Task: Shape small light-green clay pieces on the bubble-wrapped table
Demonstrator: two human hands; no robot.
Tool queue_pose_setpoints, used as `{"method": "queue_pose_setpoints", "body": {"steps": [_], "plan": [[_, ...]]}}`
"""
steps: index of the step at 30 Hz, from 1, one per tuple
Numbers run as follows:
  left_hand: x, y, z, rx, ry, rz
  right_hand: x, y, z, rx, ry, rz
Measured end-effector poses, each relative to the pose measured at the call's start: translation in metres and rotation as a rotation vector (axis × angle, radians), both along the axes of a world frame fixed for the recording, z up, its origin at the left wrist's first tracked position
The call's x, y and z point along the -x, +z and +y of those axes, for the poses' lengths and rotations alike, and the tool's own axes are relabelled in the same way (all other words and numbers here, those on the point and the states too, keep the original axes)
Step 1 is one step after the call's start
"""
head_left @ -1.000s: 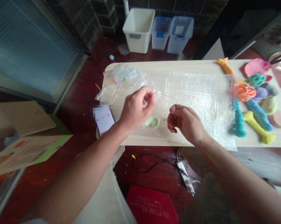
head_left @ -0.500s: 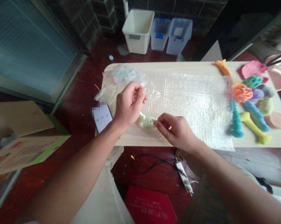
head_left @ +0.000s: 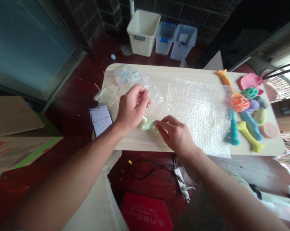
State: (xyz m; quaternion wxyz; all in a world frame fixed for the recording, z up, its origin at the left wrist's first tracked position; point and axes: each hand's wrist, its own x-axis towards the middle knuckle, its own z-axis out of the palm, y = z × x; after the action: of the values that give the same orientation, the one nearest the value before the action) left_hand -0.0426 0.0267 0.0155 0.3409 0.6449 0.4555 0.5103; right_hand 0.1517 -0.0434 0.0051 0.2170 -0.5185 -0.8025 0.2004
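A small pale green modelling-clay piece (head_left: 148, 125) lies on the bubble wrap (head_left: 193, 102) near the table's front edge. At its right end, my right hand (head_left: 175, 131) pinches the clay between thumb and index finger. My left hand (head_left: 134, 104) hovers above and left of the piece, fingers curled and thumb pressed to the index finger. Whatever it may hold is too small or hidden to see. Part of the clay's left end is close below my left hand.
Clear plastic bags (head_left: 130, 75) lie at the table's back left, a phone (head_left: 103, 120) with a timer at its left edge. Several coloured clay shapes, including a yellow bone shape (head_left: 251, 136), cover the right end. Beyond the table are a white bin (head_left: 143, 35) and clear boxes (head_left: 165, 38).
My right hand's fingers have straightened somewhat at the clay's right end, and a small bend shows there. My left hand stays almost still. The whole view has shifted slightly.
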Motion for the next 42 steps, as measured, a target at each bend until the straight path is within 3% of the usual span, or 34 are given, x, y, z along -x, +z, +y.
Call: {"method": "queue_pose_setpoints", "body": {"steps": [3, 10, 16, 27, 36, 42], "plan": [[0.0, 0.001, -0.001, 0.002, -0.005, -0.002, 0.001, -0.004, 0.001, -0.016, -0.031, -0.04], [0.0, 0.001, -0.002, 0.016, -0.005, 0.009, 0.003, -0.002, 0.002, 0.014, -0.068, 0.182], [-0.001, 0.0, -0.003, 0.019, -0.016, 0.029, 0.007, 0.005, -0.004, 0.023, -0.053, 0.265], [-0.001, 0.0, -0.003, 0.022, -0.018, 0.035, 0.013, -0.002, -0.008, -0.039, -0.036, 0.327], [0.0, 0.001, -0.004, 0.019, -0.024, 0.052, 0.018, -0.007, -0.009, 0.222, -0.109, 0.542], [-0.001, 0.0, -0.004, 0.021, -0.024, 0.07, 0.022, -0.006, -0.01, 0.235, -0.138, 0.521]]}}
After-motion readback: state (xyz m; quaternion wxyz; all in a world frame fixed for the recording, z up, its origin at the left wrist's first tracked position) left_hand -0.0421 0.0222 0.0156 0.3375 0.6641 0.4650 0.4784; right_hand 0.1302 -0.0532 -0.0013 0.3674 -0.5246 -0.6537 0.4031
